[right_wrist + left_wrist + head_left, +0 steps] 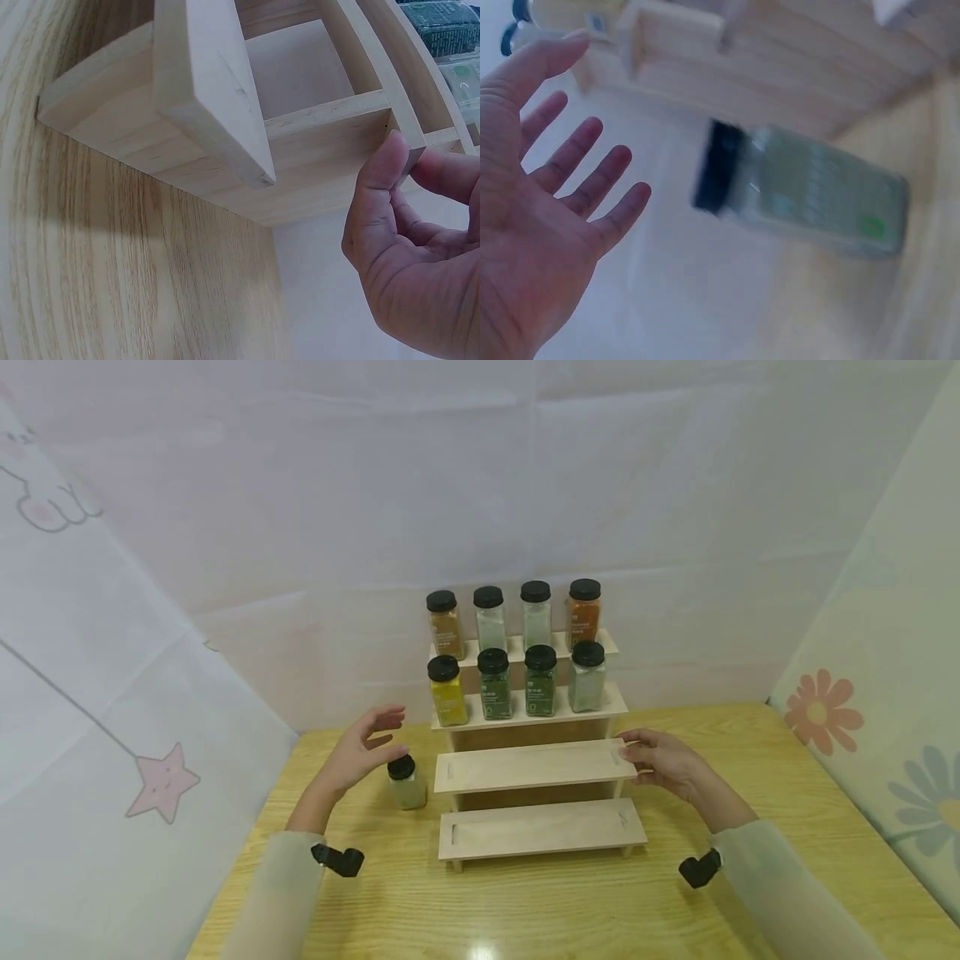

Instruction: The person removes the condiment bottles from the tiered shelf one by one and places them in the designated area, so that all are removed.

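A wooden tiered rack (536, 767) stands on the table, its two lower steps bare. My right hand (670, 764) is at the right end of the second step from the bottom. In the right wrist view, the thumb (381, 169) and index finger pinch the corner of that board. My left hand (358, 753), fingers spread and slightly bent, holds nothing. It is just above a black-capped glass jar (408, 790) with pale contents, upright on the table left of the rack. The left wrist view shows this jar (817, 191) blurred, apart from the palm.
Several black-capped spice jars fill the upper two steps: an orange-red jar (583, 617), a yellow jar (448, 697) and green jars among them. A pale cloth wall (480, 485) rises behind the rack. The wood-grain table (525, 910) extends in front.
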